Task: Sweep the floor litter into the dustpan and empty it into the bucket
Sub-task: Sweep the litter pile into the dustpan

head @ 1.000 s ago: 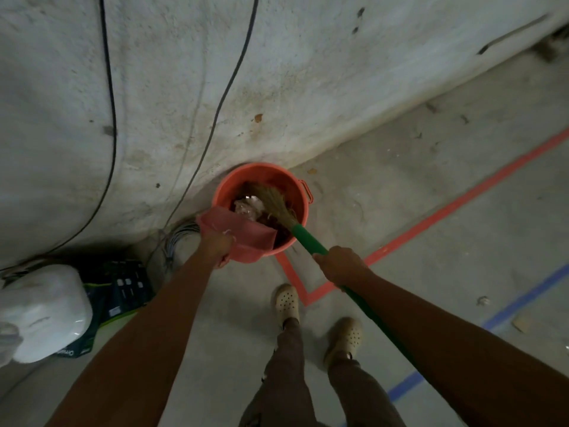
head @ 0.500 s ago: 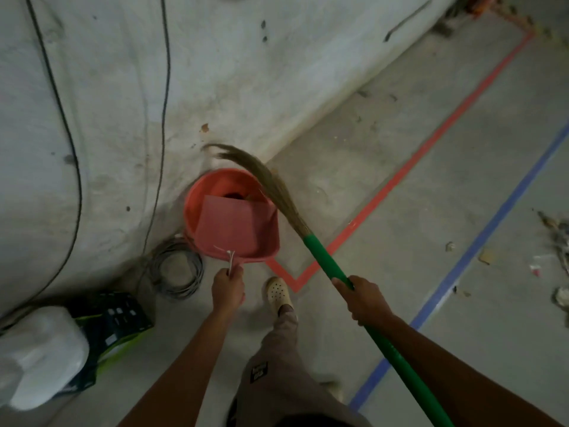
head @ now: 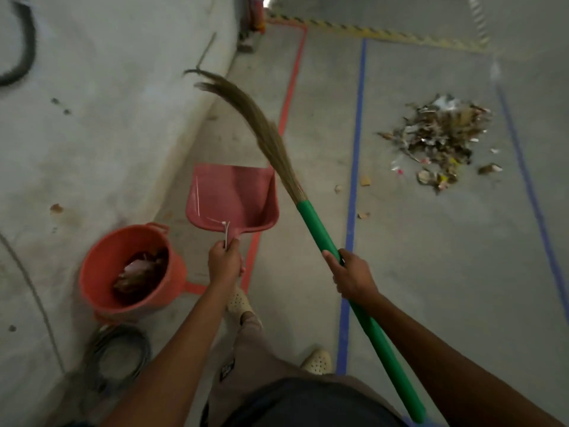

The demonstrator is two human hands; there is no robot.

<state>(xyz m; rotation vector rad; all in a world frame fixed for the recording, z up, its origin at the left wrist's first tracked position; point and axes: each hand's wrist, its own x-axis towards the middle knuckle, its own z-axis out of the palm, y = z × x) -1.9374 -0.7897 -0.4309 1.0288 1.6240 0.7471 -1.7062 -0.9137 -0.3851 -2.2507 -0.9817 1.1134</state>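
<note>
My left hand [head: 224, 260] holds the dustpan [head: 234, 195] in front of me, just right of the bucket [head: 176, 269], which stands by the wall [head: 107, 134] on my left with rubbish [head: 138, 272] in it. A cable coil [head: 117, 359] lies on the bucket's near side. My right hand [head: 354, 275] grips the broom [head: 320, 232], which crosses the dustpan's right edge. The litter pile [head: 440, 140] lies ahead to the right, between two tape lines [head: 357, 118].

Pink dustpan [head: 234, 198], orange bucket [head: 123, 266], broom [head: 311, 217] with a bright green handle and tan bristles. Grey floor [head: 431, 272] has red and blue lines, yellow-black hazard stripe [head: 369, 29] far off.
</note>
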